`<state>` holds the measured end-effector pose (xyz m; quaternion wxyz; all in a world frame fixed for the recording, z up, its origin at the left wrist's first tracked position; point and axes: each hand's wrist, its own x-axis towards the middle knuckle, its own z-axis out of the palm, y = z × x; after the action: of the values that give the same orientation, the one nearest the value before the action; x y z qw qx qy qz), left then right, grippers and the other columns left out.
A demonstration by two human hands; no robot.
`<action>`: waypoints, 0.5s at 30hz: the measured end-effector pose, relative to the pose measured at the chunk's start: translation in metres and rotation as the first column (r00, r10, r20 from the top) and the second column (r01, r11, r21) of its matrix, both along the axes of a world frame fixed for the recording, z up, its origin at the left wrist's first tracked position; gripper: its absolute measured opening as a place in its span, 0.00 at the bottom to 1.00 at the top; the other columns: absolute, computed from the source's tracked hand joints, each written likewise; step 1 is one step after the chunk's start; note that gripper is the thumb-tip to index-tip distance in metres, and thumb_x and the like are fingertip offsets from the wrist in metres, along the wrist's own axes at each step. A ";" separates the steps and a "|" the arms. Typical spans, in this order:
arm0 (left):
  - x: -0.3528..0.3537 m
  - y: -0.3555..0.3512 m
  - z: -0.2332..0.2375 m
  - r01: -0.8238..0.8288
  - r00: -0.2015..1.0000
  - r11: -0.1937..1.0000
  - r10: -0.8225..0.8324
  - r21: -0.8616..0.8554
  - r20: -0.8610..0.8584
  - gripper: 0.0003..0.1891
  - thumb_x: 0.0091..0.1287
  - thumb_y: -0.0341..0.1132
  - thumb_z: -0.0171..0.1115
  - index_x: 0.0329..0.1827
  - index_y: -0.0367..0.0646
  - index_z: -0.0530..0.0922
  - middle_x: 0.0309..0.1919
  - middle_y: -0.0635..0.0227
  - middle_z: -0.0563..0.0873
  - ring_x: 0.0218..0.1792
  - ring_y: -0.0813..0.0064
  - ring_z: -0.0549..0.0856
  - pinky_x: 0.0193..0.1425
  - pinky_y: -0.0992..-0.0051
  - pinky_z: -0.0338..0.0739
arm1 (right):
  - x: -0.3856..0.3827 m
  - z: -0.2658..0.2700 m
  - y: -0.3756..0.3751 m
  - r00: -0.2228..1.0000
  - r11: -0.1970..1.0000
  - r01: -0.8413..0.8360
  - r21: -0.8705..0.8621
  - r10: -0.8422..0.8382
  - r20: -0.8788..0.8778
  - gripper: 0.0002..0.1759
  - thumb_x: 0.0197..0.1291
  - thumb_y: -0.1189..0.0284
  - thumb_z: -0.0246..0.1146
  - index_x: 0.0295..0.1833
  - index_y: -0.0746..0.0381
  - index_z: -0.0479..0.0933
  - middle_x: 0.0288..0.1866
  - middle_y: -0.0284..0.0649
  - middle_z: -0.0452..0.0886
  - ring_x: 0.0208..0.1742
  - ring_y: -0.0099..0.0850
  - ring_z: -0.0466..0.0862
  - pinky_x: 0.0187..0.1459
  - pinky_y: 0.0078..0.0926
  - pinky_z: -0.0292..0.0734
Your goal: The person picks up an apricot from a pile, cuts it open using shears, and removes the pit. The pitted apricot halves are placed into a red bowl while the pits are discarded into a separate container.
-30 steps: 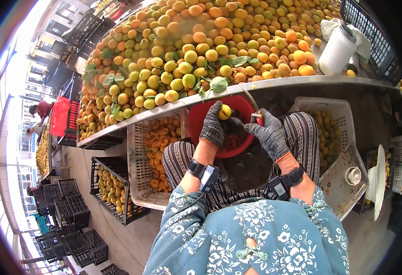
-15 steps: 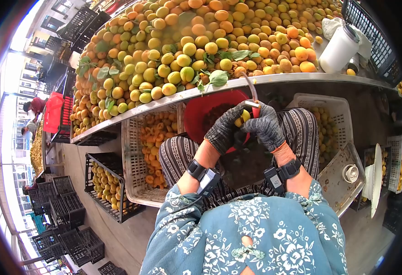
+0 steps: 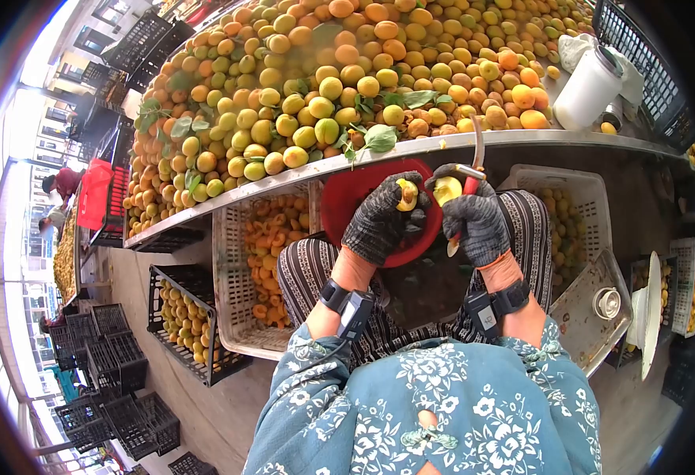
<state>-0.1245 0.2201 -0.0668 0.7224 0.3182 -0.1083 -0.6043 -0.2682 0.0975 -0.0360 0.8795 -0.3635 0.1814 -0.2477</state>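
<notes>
My left hand [image 3: 377,226], in a dark grey knit glove, is closed on an apricot half [image 3: 407,195], its cut face showing a brownish centre. The other apricot half [image 3: 446,190], pale yellow inside, is in the fingers of my right hand [image 3: 480,228], gloved alike. That same hand also grips a curved knife [image 3: 479,146] with a red handle, its blade pointing up toward the table edge. Both hands are above my lap, a small gap between them. Below and behind them is a red basin [image 3: 338,194], partly hidden by my left hand.
Whole apricots [image 3: 316,103] are heaped on a metal-edged table [image 3: 522,138] ahead. A white crate [image 3: 233,317] of apricot halves stands left of my knees, beside a black crate [image 3: 205,360] of whole fruit. Another white crate [image 3: 597,194] is at right. A white jar [image 3: 589,87] stands on the table.
My hands were together around one apricot; now they are apart, each with a half. The knife has moved right with my right hand, its blade more upright.
</notes>
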 end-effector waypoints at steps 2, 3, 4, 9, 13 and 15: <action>-0.005 -0.003 0.000 -0.012 1.000 1.000 0.013 -0.020 0.007 0.24 0.70 0.48 0.57 0.62 0.40 0.72 0.48 0.62 0.82 0.41 0.69 0.83 0.42 0.75 0.81 | -0.001 0.011 0.006 0.999 0.998 -0.042 -0.046 0.041 -0.027 0.24 0.45 0.80 0.65 0.53 0.68 0.77 0.34 0.38 0.82 0.18 0.21 0.77 0.21 0.14 0.76; -0.008 -0.004 -0.003 -0.094 0.972 0.995 0.097 -0.025 0.214 0.24 0.70 0.45 0.58 0.63 0.40 0.72 0.51 0.63 0.82 0.45 0.68 0.83 0.47 0.73 0.81 | -0.002 0.013 0.007 0.999 0.998 -0.040 -0.044 0.039 -0.026 0.24 0.45 0.80 0.65 0.53 0.68 0.77 0.34 0.38 0.82 0.18 0.21 0.77 0.21 0.14 0.76; -0.010 -0.005 -0.005 -0.172 0.895 0.984 0.176 -0.046 0.411 0.24 0.69 0.43 0.58 0.63 0.39 0.71 0.53 0.63 0.81 0.48 0.67 0.83 0.51 0.72 0.80 | -0.003 0.015 0.008 0.998 0.998 -0.058 -0.040 0.057 -0.033 0.24 0.45 0.80 0.65 0.53 0.68 0.77 0.34 0.38 0.82 0.18 0.21 0.77 0.21 0.15 0.77; -0.007 -0.003 -0.011 -0.137 0.967 0.991 0.132 0.010 0.216 0.23 0.68 0.38 0.57 0.64 0.38 0.70 0.55 0.61 0.81 0.53 0.65 0.82 0.57 0.68 0.79 | -0.005 0.007 0.006 0.996 0.993 -0.050 0.103 0.042 0.074 0.26 0.47 0.81 0.63 0.57 0.70 0.73 0.31 0.41 0.82 0.18 0.26 0.80 0.22 0.21 0.80; -0.006 -0.006 -0.012 -0.052 0.990 0.998 0.047 -0.038 -0.135 0.22 0.69 0.39 0.56 0.62 0.37 0.71 0.55 0.57 0.80 0.52 0.61 0.82 0.54 0.65 0.80 | -0.002 -0.001 0.001 0.983 0.969 -0.117 0.216 0.082 0.164 0.27 0.49 0.82 0.60 0.58 0.70 0.71 0.31 0.43 0.82 0.17 0.28 0.80 0.22 0.23 0.80; -0.008 -0.007 -0.011 -0.066 0.984 0.998 0.061 -0.024 -0.166 0.21 0.69 0.39 0.56 0.61 0.36 0.72 0.55 0.57 0.80 0.51 0.61 0.82 0.52 0.65 0.80 | -0.002 -0.005 0.001 0.969 0.951 -0.147 0.271 0.084 0.231 0.26 0.49 0.82 0.59 0.58 0.71 0.71 0.31 0.44 0.82 0.17 0.29 0.79 0.22 0.24 0.80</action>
<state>-0.1326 0.2126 -0.0773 0.7522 0.2596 -0.0466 -0.6038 -0.2700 0.0983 -0.0412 0.9503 -0.2135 0.0967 -0.2047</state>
